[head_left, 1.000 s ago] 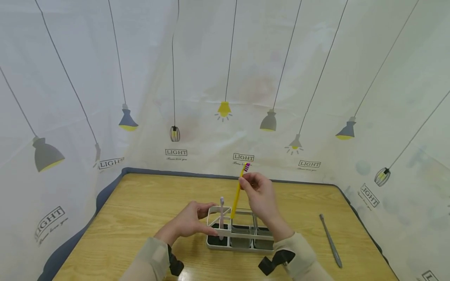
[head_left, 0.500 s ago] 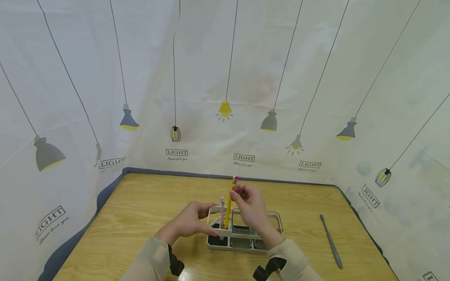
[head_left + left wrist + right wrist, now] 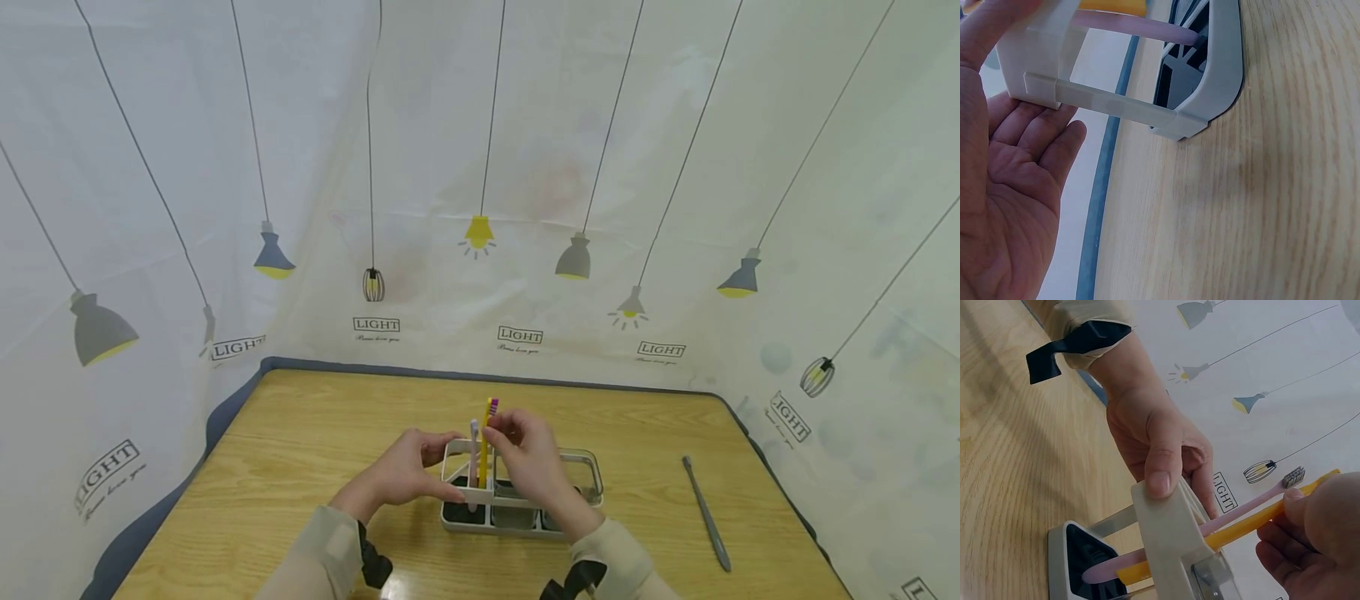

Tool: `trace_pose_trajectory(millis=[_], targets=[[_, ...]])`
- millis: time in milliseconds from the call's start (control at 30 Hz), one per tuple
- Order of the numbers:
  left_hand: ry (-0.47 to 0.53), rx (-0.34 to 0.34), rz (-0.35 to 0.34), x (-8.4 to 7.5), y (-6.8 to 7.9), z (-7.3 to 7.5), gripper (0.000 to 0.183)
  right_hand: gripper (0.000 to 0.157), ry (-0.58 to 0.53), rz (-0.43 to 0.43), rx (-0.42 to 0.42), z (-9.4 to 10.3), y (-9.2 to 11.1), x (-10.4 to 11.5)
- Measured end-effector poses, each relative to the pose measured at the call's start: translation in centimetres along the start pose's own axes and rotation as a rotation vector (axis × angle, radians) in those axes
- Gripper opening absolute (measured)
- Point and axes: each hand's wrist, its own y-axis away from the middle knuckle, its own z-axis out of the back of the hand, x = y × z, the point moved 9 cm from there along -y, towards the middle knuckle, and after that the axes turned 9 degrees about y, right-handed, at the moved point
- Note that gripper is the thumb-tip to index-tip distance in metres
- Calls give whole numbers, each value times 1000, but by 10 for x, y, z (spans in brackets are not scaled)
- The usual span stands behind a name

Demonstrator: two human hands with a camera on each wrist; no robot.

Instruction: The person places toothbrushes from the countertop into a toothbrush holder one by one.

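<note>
A white toothbrush holder [image 3: 480,497] with a raised frame and dark-bottomed compartments stands on the table. My left hand [image 3: 401,471] grips the left end of its upper frame, thumb in front and fingers behind. In the leftmost compartment a pink toothbrush [image 3: 1110,569] with grey bristles stands nearly upright. Close beside it is a yellow toothbrush [image 3: 483,467] with purple bristles, pinched near its head by the thumb and fingers of my right hand [image 3: 528,458]. The right wrist view shows the yellow handle [image 3: 1244,525] passing through the frame, its lower end near the base.
A grey toothbrush [image 3: 705,517] lies on the wooden table [image 3: 315,433] to the right of the holder. Behind the table's dark blue edge hangs a pale curtain [image 3: 427,167] printed with lamps. The holder's right-hand compartments are partly hidden by my right hand.
My right hand has moved left and down, bringing the yellow toothbrush from above the holder's middle into the leftmost compartment beside the pink one. My left hand has stayed on the frame.
</note>
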Motion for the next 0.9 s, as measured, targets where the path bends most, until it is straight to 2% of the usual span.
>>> trace_pose_trajectory(millis=[467,900], targets=[[-3,6,-6,-5,1,-2,91,7,23,-37,81,-7,8,-13],[-19,-3,-4,-2,0,-1,92,10,26,-112,36,18,15,-31]])
